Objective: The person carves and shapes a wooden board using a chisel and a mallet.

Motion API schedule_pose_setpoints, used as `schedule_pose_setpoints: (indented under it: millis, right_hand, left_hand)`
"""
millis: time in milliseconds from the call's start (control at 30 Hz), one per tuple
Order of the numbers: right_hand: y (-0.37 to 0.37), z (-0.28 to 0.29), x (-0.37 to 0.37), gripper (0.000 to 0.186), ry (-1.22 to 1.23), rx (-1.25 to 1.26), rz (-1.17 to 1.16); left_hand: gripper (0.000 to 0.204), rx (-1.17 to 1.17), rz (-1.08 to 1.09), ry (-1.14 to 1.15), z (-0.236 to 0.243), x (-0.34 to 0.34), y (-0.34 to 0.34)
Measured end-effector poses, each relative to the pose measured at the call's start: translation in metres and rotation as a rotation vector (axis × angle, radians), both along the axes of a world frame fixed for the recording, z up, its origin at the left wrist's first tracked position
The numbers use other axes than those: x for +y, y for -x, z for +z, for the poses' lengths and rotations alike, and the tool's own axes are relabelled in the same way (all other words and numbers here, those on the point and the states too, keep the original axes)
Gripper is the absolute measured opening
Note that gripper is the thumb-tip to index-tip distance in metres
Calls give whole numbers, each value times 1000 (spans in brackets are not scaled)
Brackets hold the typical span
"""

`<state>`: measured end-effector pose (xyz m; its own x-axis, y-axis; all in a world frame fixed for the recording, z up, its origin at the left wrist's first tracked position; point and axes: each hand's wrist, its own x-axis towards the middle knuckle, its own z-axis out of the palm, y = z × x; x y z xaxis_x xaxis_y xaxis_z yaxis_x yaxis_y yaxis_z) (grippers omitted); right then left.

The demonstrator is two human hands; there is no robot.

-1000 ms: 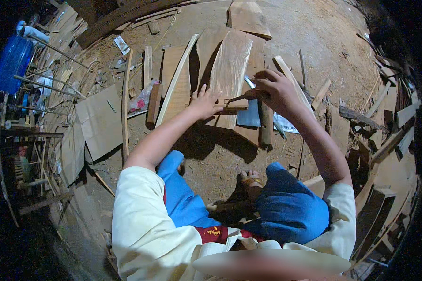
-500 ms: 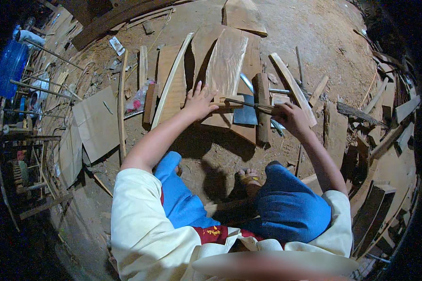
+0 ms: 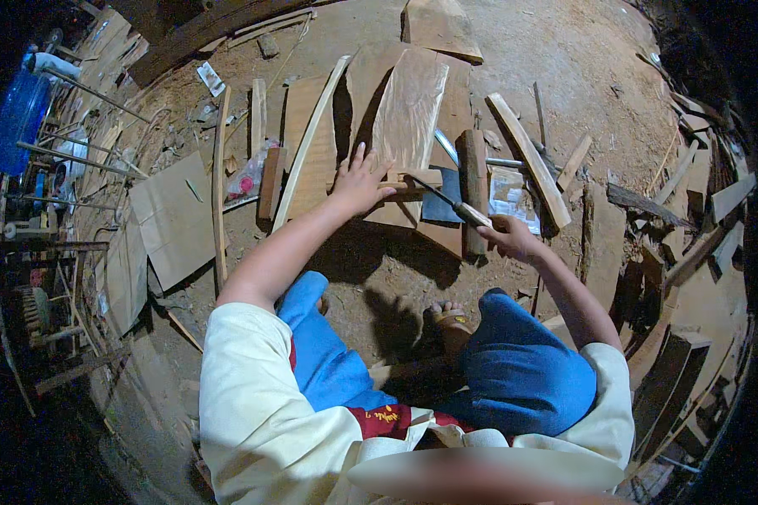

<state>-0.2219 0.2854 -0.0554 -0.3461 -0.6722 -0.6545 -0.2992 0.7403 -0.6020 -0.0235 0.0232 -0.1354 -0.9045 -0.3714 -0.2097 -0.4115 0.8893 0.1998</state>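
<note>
My left hand (image 3: 364,185) lies flat with its fingers spread, pressing a short wooden strip (image 3: 425,178) down over the boards. In my right hand (image 3: 514,237) is a slim tool with a wooden handle (image 3: 472,216) and a thin dark metal shaft. Its shaft slants up to the left, and the tip meets the strip just right of my left hand. Whether it is a file or a chisel I cannot tell. Beneath the strip are a pale-grained board (image 3: 408,109) and a blue-grey sheet (image 3: 440,200). A dark wooden block (image 3: 473,177) stands beside the tool's handle.
Long wooden strips lie on either side, one curved at left (image 3: 312,143) and one at right (image 3: 531,160). Flattened cardboard (image 3: 175,219) rests further left, near a metal rack (image 3: 59,202). Stacked timber scraps (image 3: 691,227) line the right. A clear plastic packet (image 3: 511,198) lies behind my right hand.
My right hand has moved nearer to me, and the tool has swung from nearly level to a steeper slant. My left hand stays on the strip.
</note>
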Motion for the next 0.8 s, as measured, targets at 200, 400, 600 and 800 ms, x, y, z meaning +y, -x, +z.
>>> schedule_pose_setpoints:
  millis: [200, 400, 600, 800]
  right_hand:
    - [10, 20, -9, 40, 59, 13, -49]
    - [24, 38, -20, 31, 434, 334, -97]
    - [32, 40, -48, 45, 735, 169, -235]
    - [39, 50, -70, 43, 825, 74, -114]
  left_hand:
    - [64, 14, 16, -32, 0, 0, 0]
    - [63, 4, 17, -30, 4, 1, 0]
    - [62, 3, 16, -46, 6, 1, 0]
    - [63, 2, 12, -47, 6, 0, 0]
